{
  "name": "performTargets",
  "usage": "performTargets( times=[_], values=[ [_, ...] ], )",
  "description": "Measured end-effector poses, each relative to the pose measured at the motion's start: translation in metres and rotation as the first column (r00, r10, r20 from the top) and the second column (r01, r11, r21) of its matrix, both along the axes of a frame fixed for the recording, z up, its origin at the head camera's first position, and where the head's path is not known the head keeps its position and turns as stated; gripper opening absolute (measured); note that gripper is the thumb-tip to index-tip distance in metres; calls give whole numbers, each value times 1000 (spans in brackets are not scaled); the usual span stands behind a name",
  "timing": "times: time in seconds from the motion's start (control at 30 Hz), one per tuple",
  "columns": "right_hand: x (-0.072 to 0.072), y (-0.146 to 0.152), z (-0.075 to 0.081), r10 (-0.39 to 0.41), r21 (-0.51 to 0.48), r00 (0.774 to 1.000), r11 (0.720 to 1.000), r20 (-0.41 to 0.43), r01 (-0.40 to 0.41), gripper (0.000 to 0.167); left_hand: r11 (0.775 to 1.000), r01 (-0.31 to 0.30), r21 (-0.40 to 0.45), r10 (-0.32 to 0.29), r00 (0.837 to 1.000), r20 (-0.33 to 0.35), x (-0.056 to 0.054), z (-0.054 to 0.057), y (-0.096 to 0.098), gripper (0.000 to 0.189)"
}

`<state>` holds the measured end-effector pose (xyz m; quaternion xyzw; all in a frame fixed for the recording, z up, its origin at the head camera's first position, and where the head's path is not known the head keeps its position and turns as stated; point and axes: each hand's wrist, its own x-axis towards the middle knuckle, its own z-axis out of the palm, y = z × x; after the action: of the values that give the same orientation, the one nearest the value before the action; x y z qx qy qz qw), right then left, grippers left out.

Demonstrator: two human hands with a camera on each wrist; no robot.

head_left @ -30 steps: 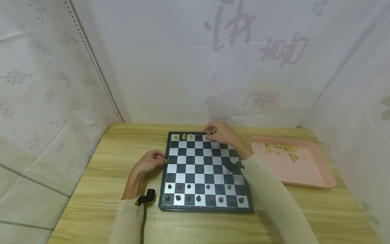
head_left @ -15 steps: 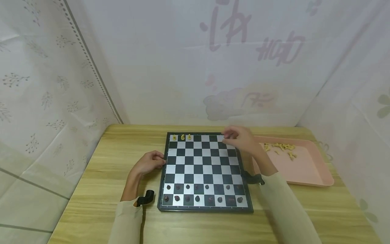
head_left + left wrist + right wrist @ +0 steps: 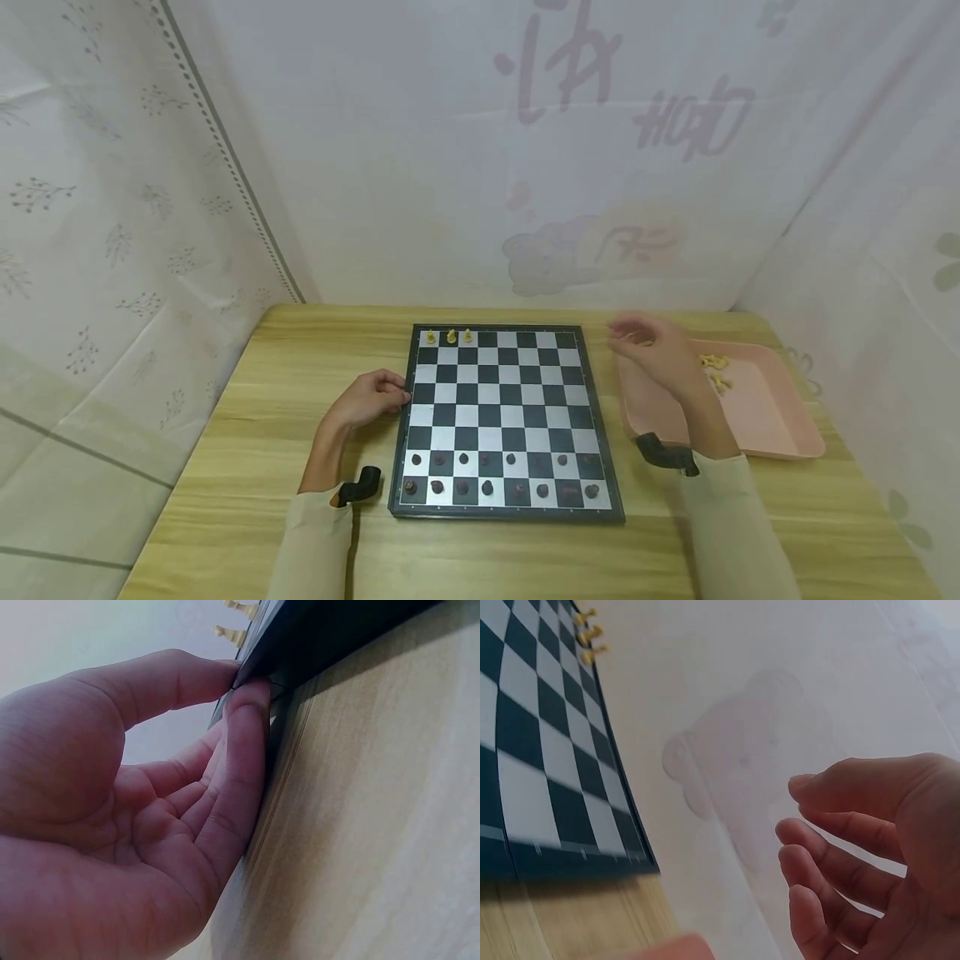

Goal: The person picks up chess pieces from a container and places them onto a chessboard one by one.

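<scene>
A black-and-white chessboard [image 3: 480, 396] lies on the wooden table. My left hand [image 3: 369, 395] pinches its left edge between thumb and fingers, as the left wrist view shows. Three yellow chess pieces [image 3: 452, 337] stand at the left end of the far row. Dark chess pieces [image 3: 487, 487] fill most of the two nearest rows. Beyond the board's right side, my right hand [image 3: 660, 354] hovers over the left part of a pink tray [image 3: 780, 417], fingers loosely bent and holding nothing. Yellow chess pieces [image 3: 718, 382] lie in the tray, partly hidden by that hand.
The wooden table [image 3: 300, 342] ends at a patterned cloth wall [image 3: 420, 167] behind the board. Another cloth hangs at the left. Black straps [image 3: 666, 454] with mounts sit at both wrists.
My right hand has moved right, from above the board's far row to over the tray. The left hand has kept its grip on the board edge.
</scene>
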<state>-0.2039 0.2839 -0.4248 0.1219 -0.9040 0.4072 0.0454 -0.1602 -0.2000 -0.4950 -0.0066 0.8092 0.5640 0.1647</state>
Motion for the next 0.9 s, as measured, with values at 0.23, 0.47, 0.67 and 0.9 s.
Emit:
performTargets(
  times=[0.23, 0.47, 0.67, 0.9],
  values=[
    [8, 32, -2, -129, 17, 991, 992, 43, 129, 44, 1000, -12, 7, 12, 1000, 2, 0, -1, -1, 31],
    [7, 56, -15, -210, 27, 977, 978, 43, 209, 47, 1000, 1, 6, -1, 1000, -8, 0, 1, 0, 32],
    [9, 65, -26, -245, -57, 967, 967, 72, 249, 48, 1000, -9, 3, 9, 1000, -1, 0, -1, 1, 31],
    [8, 72, -38, -266, -77, 957, 958, 114, 275, 49, 1000, -15, 3, 15, 1000, 2, -1, -2, 0, 30]
  ],
)
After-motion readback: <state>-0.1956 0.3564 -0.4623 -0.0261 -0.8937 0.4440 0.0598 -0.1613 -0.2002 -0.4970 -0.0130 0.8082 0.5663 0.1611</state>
